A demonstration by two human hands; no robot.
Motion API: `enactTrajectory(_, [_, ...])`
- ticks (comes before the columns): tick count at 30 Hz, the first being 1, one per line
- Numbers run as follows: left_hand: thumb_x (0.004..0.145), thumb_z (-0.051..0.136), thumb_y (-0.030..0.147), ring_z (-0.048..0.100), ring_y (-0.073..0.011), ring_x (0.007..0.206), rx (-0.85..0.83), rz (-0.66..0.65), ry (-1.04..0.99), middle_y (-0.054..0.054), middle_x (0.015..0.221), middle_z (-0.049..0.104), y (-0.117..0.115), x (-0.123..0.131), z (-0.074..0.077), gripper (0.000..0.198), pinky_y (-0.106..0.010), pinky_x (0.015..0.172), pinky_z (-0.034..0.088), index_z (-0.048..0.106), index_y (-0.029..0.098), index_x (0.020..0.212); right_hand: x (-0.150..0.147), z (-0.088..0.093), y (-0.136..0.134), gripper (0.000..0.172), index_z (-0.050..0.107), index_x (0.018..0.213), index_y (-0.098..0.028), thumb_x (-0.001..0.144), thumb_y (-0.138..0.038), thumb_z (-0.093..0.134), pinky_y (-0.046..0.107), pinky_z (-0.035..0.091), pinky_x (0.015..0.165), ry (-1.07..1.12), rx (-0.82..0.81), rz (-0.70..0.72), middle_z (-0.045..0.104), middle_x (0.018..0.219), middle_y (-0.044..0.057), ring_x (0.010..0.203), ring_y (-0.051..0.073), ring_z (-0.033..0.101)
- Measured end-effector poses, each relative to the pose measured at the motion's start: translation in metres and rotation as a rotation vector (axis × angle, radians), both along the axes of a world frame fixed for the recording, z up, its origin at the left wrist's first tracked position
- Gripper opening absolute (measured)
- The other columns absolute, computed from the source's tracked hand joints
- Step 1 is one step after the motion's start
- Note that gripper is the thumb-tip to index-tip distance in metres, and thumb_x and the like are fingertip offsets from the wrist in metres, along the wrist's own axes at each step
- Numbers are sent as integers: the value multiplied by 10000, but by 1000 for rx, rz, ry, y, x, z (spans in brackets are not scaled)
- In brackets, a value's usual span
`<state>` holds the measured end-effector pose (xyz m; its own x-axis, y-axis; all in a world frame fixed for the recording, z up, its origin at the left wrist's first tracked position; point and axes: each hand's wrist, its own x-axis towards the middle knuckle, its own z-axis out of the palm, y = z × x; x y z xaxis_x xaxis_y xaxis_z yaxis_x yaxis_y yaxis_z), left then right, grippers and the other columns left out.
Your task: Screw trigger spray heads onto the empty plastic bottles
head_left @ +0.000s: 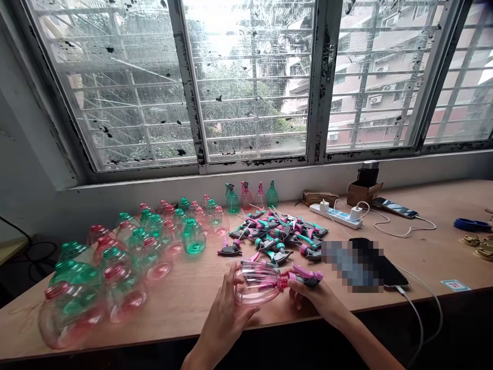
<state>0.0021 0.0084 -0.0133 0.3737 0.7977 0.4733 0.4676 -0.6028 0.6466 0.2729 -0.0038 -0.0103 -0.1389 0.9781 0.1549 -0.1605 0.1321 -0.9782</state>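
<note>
My left hand (pixel 227 303) is wrapped round the body of a clear pink spray bottle (pixel 257 285), which lies sideways above the table's front edge. At the bottle's neck, my right hand (pixel 308 295) grips a pink and grey trigger sprayer head (pixel 308 276). The head meets the red threaded neck; I cannot tell how far it is screwed on. Just behind the bottle lies a pile of loose trigger sprayer heads (pixel 275 234) in pink, teal and grey, with thin tubes.
Many green and pink bottles without heads (pixel 193 239) stand at the left. Several bottles with heads (pixel 232 200) line the wall. A power strip (pixel 335 216), cables, a phone (pixel 379 262), another phone (pixel 396 207), a cardboard box (pixel 364 192) and a blue coil (pixel 472 224) occupy the right.
</note>
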Motion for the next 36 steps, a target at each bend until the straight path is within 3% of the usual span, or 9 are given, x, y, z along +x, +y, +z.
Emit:
enactTrajectory(4, [903, 737, 309, 557, -336, 1332, 9, 2, 33, -127, 1559, 422, -4, 0, 4, 1041, -531, 1106, 481, -22, 409, 1608, -2, -3, 0, 454, 733, 905, -157, 755, -573, 836, 269, 487, 508, 59, -11, 34, 655, 669, -7, 551, 142, 579])
enactTrajectory(8, [878, 768, 367, 529, -358, 1361, 10, -21, 47, -119, 1583, 419, -8, -2, 11, 1053, -579, 1154, 413, 14, 419, 1610, -1, -6, 1, 488, 719, 953, -159, 727, -567, 862, 287, 475, 513, 57, -28, 14, 616, 577, -33, 526, 140, 532])
enactTrajectory(15, [866, 782, 360, 341, -335, 1518, -314, -208, -134, -120, 1684, 284, -8, -8, 21, 1024, -495, 1232, 332, 105, 307, 1633, 1, -9, 1, 464, 680, 889, -179, 737, -583, 849, 275, 442, 501, 113, -39, 6, 672, 651, -2, 520, 145, 585])
enactTrajectory(20, [890, 760, 372, 293, -326, 1540, -315, -235, -135, -79, 1696, 273, -8, -13, 22, 957, -528, 1257, 250, 148, 350, 1625, 2, -10, 0, 419, 672, 821, -173, 781, -561, 823, 278, 431, 533, 68, -18, 20, 673, 641, 1, 526, 142, 585])
enactTrajectory(24, [930, 698, 462, 295, -333, 1537, -354, -280, -204, -53, 1710, 237, -12, -10, 27, 907, -533, 1242, 286, 115, 396, 1620, 1, -7, -2, 415, 670, 832, -179, 762, -551, 841, 282, 448, 543, 99, -18, 34, 673, 676, -4, 544, 143, 576])
enactTrajectory(30, [922, 719, 445, 449, -326, 1461, -403, -320, -248, -75, 1686, 302, -8, -8, 23, 1039, -525, 1211, 353, -65, 433, 1604, 1, -10, 1, 418, 682, 858, -186, 776, -573, 819, 287, 447, 534, 85, -11, 21, 672, 689, 5, 543, 151, 585])
enactTrajectory(33, [875, 774, 427, 401, -342, 1488, -337, -272, -189, -107, 1692, 277, -5, -10, 18, 1072, -535, 1219, 336, 8, 384, 1625, 1, -14, 4, 438, 689, 860, -187, 773, -601, 805, 275, 390, 482, 62, 7, 11, 650, 659, 3, 501, 133, 518])
enactTrajectory(36, [906, 738, 399, 396, -330, 1492, -314, -270, -155, -96, 1705, 244, -3, -11, 16, 975, -500, 1219, 346, 82, 374, 1628, 1, -14, 4, 451, 685, 857, -182, 778, -612, 793, 271, 360, 463, 43, 23, 10, 638, 663, 2, 489, 124, 484])
